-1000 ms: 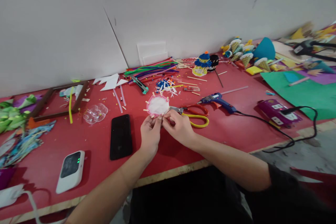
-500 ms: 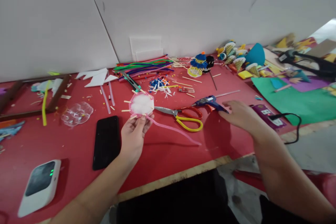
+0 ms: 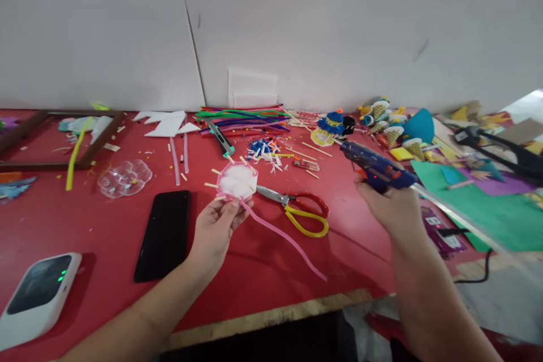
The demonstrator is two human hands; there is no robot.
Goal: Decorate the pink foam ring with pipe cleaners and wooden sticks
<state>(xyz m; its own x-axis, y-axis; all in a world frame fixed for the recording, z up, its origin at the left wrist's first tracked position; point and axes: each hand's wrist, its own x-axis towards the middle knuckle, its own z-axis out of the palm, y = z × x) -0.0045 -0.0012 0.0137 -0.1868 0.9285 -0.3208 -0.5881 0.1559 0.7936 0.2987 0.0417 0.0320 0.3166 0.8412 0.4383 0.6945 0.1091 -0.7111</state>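
Note:
My left hand (image 3: 217, 227) pinches the near edge of a small white foam disc (image 3: 236, 180) rimmed in pink, with short wooden sticks poking out around it. A long pink pipe cleaner (image 3: 280, 233) trails from the disc across the red table (image 3: 106, 220). My right hand (image 3: 388, 206) is closed around the grip of a blue hot glue gun (image 3: 377, 167), lifted above the table with its nozzle pointing left toward the disc and a clear glue stick jutting out behind.
Red and yellow scissors (image 3: 297, 208) lie just right of the disc. A black phone (image 3: 163, 233) and a white device (image 3: 36, 294) lie at the left. Pipe cleaners (image 3: 241, 116), stick scraps, a clear plastic piece (image 3: 124, 176), a purple power strip (image 3: 441, 232) and green paper (image 3: 487, 203) crowd the table.
My right hand left the disc, reached right to the glue gun on the table, and has lifted it. My left hand keeps holding the disc; the pink pipe cleaner now hangs loose.

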